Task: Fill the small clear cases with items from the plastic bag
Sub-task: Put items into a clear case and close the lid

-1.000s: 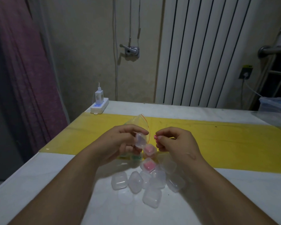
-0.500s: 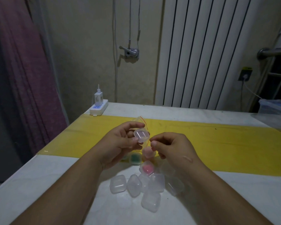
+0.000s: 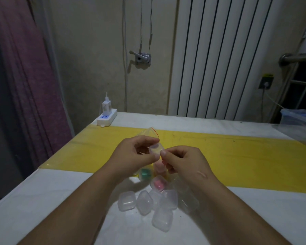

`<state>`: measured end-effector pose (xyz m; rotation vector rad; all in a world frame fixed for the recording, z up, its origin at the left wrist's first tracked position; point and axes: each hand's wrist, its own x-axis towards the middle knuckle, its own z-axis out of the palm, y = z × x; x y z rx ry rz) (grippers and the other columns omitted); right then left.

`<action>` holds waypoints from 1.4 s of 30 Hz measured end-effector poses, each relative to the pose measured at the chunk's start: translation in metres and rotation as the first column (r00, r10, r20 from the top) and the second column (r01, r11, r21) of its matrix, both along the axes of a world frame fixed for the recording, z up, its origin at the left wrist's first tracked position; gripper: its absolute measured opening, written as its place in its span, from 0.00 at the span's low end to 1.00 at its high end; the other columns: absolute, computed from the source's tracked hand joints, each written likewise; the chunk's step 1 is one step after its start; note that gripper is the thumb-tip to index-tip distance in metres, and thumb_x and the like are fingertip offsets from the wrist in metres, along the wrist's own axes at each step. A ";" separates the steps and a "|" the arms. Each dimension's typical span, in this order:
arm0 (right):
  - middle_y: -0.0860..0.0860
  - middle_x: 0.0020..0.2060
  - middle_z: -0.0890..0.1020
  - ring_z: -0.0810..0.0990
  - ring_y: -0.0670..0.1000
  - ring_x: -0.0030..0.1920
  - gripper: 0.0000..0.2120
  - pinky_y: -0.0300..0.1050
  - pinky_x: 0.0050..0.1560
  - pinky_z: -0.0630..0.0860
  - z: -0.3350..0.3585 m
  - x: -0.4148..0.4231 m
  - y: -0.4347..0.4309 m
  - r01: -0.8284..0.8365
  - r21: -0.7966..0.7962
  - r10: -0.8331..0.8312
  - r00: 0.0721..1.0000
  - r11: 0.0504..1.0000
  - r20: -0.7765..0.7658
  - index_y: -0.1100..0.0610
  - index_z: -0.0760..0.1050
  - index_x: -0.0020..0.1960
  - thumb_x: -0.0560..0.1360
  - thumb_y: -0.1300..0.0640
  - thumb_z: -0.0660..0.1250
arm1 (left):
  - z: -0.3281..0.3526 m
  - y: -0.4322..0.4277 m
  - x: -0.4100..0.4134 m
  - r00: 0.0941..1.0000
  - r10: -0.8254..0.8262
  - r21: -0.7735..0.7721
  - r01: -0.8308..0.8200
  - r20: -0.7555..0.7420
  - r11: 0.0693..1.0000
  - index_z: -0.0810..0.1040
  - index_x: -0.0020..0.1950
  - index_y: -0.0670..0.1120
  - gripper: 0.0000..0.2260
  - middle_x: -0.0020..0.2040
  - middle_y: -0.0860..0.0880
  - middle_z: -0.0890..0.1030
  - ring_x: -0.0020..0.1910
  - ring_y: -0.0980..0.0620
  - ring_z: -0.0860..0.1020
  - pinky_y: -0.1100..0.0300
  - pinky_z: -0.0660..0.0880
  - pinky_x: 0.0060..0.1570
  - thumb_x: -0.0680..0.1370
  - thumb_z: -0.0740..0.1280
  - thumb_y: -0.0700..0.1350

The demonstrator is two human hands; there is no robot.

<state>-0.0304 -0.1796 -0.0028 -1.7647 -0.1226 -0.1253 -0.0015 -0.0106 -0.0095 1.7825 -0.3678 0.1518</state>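
Holding one small clear case [image 3: 155,149] above the table [image 3: 42,200], both hands pinched on it.
Left hand [image 3: 140,156] gripped its side, right hand [image 3: 182,161] nipped the rim; looked light, slick, brittle, so edges seemed safest, plastic bag [image 3: 149,132] just behind.

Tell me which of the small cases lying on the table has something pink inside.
The case with pink contents, lying just beyond the cluster of empty clear cases, near the yellow strip; those are colourless.
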 end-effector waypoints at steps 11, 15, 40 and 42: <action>0.48 0.25 0.81 0.77 0.43 0.25 0.08 0.38 0.33 0.74 0.001 0.002 0.001 0.017 -0.031 -0.017 1.000 0.999 0.020 0.59 0.83 0.39 0.75 0.60 0.69 | -0.004 -0.008 -0.002 0.970 0.088 0.197 -0.134 0.226 0.971 0.83 0.56 0.52 0.17 0.43 0.57 0.84 0.42 0.60 0.82 0.61 0.79 0.47 0.68 0.71 0.50; 0.50 0.29 0.83 0.78 0.43 0.28 0.06 0.36 0.32 0.75 -0.001 0.002 0.000 -0.009 0.027 0.008 1.000 1.000 0.015 0.59 0.84 0.43 0.76 0.59 0.70 | -0.006 -0.006 0.000 0.987 -0.010 0.127 -0.011 0.163 0.992 0.82 0.54 0.62 0.14 0.44 0.50 0.84 0.44 0.46 0.82 0.47 0.80 0.51 0.72 0.72 0.48; 0.48 0.28 0.79 0.70 0.44 0.26 0.07 0.40 0.32 0.67 -0.003 0.006 -0.005 0.004 -0.053 -0.003 1.000 0.999 0.015 0.56 0.84 0.41 0.76 0.57 0.70 | -0.004 -0.003 0.003 0.990 0.023 -0.001 -0.023 0.141 1.000 0.81 0.45 0.43 0.08 0.40 0.50 0.84 0.40 0.53 0.82 0.57 0.79 0.44 0.69 0.76 0.35; 0.47 0.28 0.79 0.70 0.43 0.26 0.06 0.39 0.32 0.68 -0.003 0.006 -0.004 -0.003 -0.046 0.003 1.000 0.999 0.010 0.56 0.85 0.42 0.75 0.56 0.70 | -0.004 -0.005 0.002 0.986 0.049 0.023 -0.054 0.159 0.998 0.80 0.44 0.44 0.08 0.40 0.49 0.84 0.38 0.53 0.81 0.57 0.78 0.42 0.70 0.76 0.35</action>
